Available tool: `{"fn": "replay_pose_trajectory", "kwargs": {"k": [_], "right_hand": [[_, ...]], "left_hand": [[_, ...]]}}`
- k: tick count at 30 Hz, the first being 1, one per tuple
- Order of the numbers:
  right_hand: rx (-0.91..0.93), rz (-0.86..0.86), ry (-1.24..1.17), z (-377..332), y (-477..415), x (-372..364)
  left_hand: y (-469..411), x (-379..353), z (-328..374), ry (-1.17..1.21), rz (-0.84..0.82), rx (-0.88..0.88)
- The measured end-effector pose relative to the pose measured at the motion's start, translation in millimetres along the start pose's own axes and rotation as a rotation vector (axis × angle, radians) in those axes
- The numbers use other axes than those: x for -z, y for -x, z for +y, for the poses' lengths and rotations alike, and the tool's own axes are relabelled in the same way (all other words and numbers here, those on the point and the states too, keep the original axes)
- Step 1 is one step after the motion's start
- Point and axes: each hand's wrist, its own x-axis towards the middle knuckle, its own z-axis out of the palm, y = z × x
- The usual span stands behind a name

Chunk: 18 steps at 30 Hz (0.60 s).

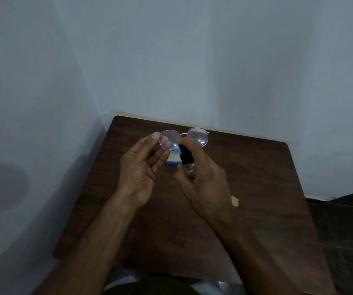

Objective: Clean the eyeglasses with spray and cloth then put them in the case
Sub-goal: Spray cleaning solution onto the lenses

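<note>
Left hand (141,165): pinches the eyeglasses (184,139) at 1 lens rim, above the table (256,188).
Right hand (201,177): grips the spray bottle (187,161), nozzle near that lens.
Bottle: clear, contents unclear.

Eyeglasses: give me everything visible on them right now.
The eyeglasses have round clear lenses in a thin pinkish metal-looking rim with a slim bridge. They are held upright in the air above the table, pinched at one lens edge by the left hand. The right hand holds the spray bottle just below the bridge.
</note>
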Motion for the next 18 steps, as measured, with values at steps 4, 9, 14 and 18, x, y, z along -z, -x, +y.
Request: {"fn": "replay_pose_trajectory", "kwargs": {"k": [4, 9, 14, 18], "right_hand": [[-0.042, 0.076, -0.022, -1.1, -6.7, -4.0], [-0.110, 0.169, 0.019, 9.9, -12.8, 4.3], [-0.192, 0.220, 0.064, 25.5, -13.5, 8.9], [-0.218, 0.258, 0.121, 35.2, -12.2, 8.0]], "left_hand": [[-2.7, 2.7, -0.3, -0.018, -0.018, 0.003], [-6.3, 3.0, 2.0, 0.004, -0.004, 0.025], [-9.2, 2.5, 3.2, -0.001, -0.005, 0.034], [-12.0, 4.3, 4.7, 0.009, -0.001, 0.048]]}}
